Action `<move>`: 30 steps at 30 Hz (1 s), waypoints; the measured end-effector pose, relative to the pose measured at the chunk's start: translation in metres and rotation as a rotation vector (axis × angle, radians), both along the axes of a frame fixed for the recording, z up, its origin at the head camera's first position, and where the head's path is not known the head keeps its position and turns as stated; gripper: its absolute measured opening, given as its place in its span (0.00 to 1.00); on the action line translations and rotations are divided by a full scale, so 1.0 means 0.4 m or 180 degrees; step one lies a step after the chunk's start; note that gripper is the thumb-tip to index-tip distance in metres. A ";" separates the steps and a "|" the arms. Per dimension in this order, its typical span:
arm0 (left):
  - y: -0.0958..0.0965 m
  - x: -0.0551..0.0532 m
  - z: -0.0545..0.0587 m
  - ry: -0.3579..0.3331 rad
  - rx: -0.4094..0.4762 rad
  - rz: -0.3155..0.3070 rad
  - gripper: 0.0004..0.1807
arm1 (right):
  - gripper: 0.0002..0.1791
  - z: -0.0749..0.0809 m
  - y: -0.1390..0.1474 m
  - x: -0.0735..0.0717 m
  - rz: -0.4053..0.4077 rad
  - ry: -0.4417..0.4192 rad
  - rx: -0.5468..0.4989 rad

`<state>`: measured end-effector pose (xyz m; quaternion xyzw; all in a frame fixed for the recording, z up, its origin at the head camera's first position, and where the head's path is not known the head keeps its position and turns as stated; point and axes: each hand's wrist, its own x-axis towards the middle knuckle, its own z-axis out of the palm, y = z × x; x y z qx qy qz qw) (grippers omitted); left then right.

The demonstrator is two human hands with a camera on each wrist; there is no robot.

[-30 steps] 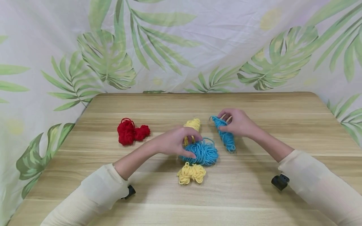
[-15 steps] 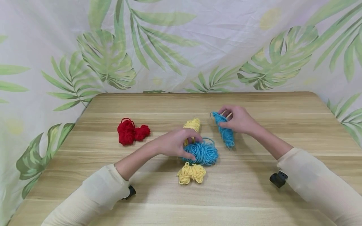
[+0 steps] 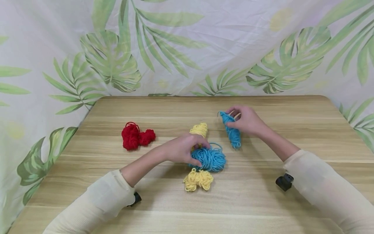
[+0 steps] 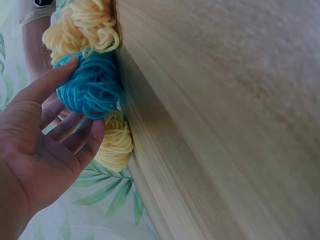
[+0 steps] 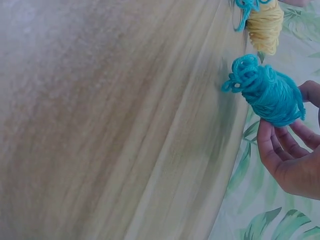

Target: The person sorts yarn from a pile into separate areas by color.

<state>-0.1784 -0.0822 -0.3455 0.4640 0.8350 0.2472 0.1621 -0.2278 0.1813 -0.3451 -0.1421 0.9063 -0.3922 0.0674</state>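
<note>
Right hand (image 3: pixel 246 121) pinches blue yarn (image 3: pixel 232 132); left hand (image 3: pixel 181 148) grips blue bundle (image 3: pixel 212 160). Right wrist view, upper right, best shows yarn's loops (image 5: pixel 244 75), left of hand.

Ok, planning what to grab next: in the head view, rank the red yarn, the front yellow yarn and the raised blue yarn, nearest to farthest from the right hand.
1. Blue yarn: held in the right hand.
2. Front yellow yarn: toward the viewer, left of that hand.
3. Red yarn: leftmost of all.
</note>
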 end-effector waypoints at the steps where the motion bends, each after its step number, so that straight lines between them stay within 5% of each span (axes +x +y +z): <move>1: 0.000 0.000 -0.001 0.0003 -0.0004 -0.0004 0.29 | 0.20 -0.001 0.000 -0.002 -0.0009 0.0002 -0.0008; 30: 0.012 -0.005 -0.006 -0.0039 0.0015 -0.0047 0.13 | 0.20 -0.005 -0.008 -0.053 -0.0202 0.0092 -0.0121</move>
